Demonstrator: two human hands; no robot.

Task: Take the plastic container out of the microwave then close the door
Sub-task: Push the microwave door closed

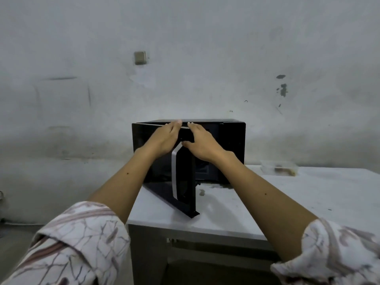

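Note:
A black microwave [232, 140] stands on a white table [308, 198] against the wall. Its door [185, 190], with a silver handle strip, is swung partly open toward me, hinged on the left. My left hand [164, 140] lies flat against the door's outer face near its top edge, fingers together and extended. My right hand [200, 142] rests against the door's top free edge, fingers spread, gripping nothing that I can make out. A clear plastic container [279, 167] with something brown inside sits on the table to the right of the microwave.
A grey stained wall [185, 58] stands right behind the microwave. The table's front edge runs below my forearms, with a dark opening [216, 270] underneath. Bare floor [41, 192] lies to the left of the table.

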